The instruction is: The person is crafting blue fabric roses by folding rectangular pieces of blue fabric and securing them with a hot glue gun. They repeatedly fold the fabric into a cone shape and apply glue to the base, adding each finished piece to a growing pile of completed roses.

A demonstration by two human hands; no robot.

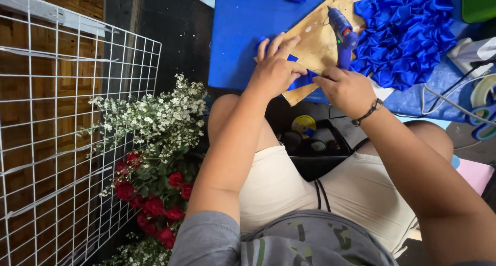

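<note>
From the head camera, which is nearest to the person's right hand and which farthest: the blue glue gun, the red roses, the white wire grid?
From the right hand:
1. Blue glue gun, just above it on the board.
2. Red roses, lower left by the floor.
3. White wire grid, far left.

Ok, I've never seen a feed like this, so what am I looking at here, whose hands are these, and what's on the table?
There is no machine here. One camera on the person's head looks down over their lap. Both hands are theirs: the left hand and the right hand, which wears a dark bracelet, pinch a piece of blue ribbon between them. They work over a wooden board on a blue table. A blue glue gun stands on the board beside a mass of folded blue ribbon. To the left on the floor stand red roses, white flowers and a white wire grid.
</note>
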